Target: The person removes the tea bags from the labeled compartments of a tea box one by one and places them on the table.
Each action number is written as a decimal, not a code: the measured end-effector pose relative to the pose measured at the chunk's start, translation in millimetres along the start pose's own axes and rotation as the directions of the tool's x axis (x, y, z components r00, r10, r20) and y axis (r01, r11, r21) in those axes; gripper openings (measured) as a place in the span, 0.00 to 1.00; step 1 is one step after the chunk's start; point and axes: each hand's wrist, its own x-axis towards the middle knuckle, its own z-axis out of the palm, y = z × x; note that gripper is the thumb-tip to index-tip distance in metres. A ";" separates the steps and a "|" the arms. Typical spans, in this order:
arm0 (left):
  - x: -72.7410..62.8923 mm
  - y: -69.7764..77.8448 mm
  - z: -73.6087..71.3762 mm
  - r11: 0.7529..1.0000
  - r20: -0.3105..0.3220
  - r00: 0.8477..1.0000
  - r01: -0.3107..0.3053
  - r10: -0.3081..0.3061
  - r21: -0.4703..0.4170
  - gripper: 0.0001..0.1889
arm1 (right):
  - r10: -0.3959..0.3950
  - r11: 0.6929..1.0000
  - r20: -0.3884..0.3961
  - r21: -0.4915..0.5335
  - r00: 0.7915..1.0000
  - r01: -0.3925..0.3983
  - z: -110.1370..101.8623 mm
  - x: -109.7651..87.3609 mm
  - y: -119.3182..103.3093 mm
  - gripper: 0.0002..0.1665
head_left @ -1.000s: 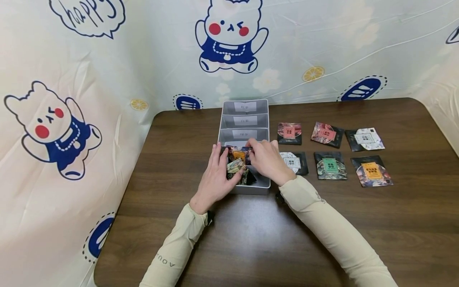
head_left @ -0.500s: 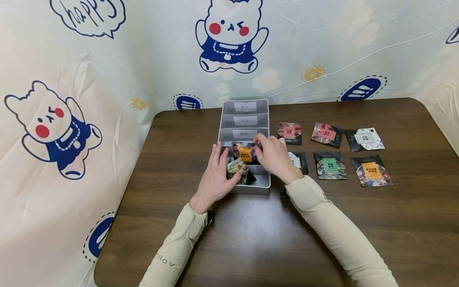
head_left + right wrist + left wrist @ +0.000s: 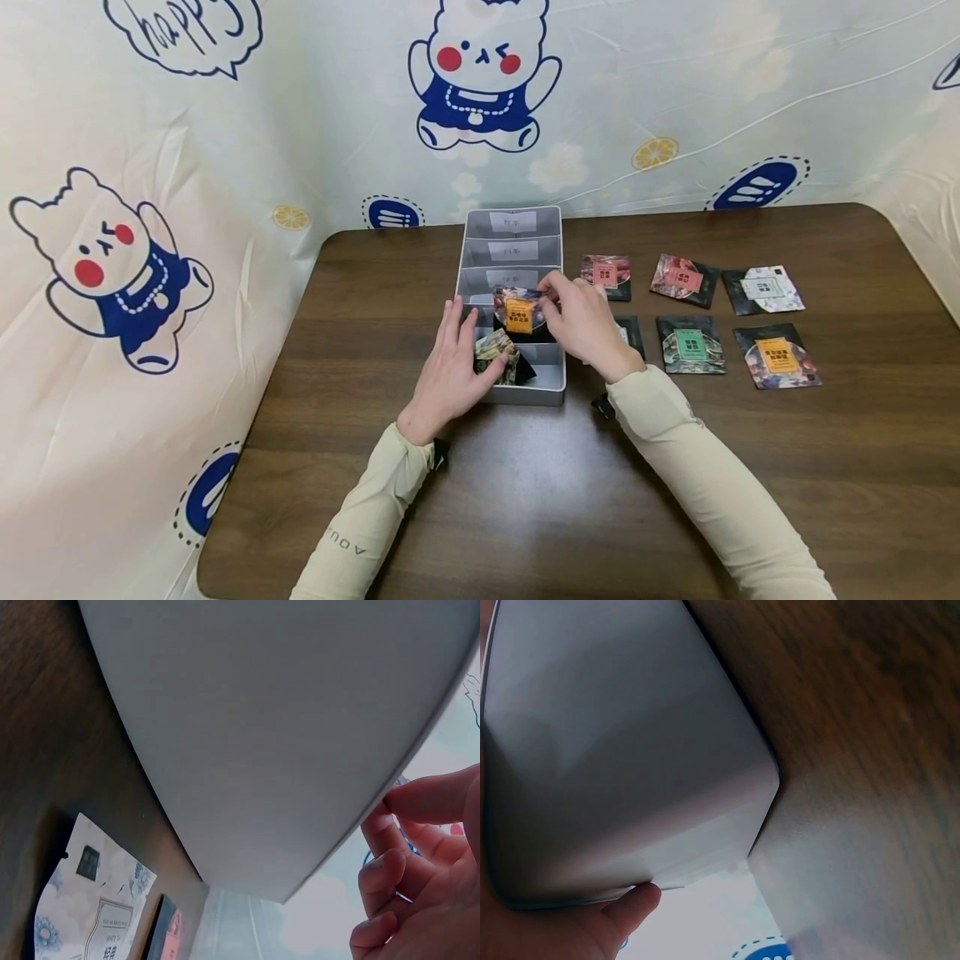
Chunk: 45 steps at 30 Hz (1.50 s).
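A grey divided box (image 3: 525, 399) with paper labels on its dividers stands on the table. My right hand (image 3: 588, 327) pinches the right edge of a black tea sachet (image 3: 519, 316) with an orange label, tilted up over a near compartment. My left hand (image 3: 448, 379) lies along the box's left rim, fingers extended. Its thumb rests on a patterned green-and-black sachet (image 3: 493, 344) in the nearest compartment. In the left wrist view the box's outer wall (image 3: 630, 750) fills much of the picture; in the right wrist view the box wall (image 3: 262, 735) hides the pinched sachet.
Right of the box lie two rows of tea sachets: two red-labelled ones (image 3: 606, 277) (image 3: 684, 281), a white-labelled one (image 3: 765, 289), a green-labelled one (image 3: 692, 345) and an orange-labelled one (image 3: 778, 357). Another sachet (image 3: 632, 335) is partly behind my right hand. A printed curtain (image 3: 337, 125) hangs behind.
My right hand has moved right and slightly away from me, drawing the orange-labelled sachet up so more of its front shows. My left hand has stayed put.
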 end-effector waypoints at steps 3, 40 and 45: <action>0.5 0.1 0.1 1.000 -0.006 1.000 -0.005 0.005 0.005 0.42 | 0.004 1.000 -0.005 0.012 1.000 -0.004 -1.3 0.2 1.5 0.10; 0.5 -1.2 1.3 1.000 -0.025 0.999 -0.023 0.023 0.010 0.41 | 0.185 0.942 -0.051 0.295 0.981 -0.162 -28.6 -0.8 23.0 0.13; 0.2 -0.6 1.1 1.000 -0.025 0.999 -0.021 0.022 0.014 0.41 | 0.189 0.942 -0.047 0.291 0.981 -0.168 -32.6 -3.5 27.9 0.14</action>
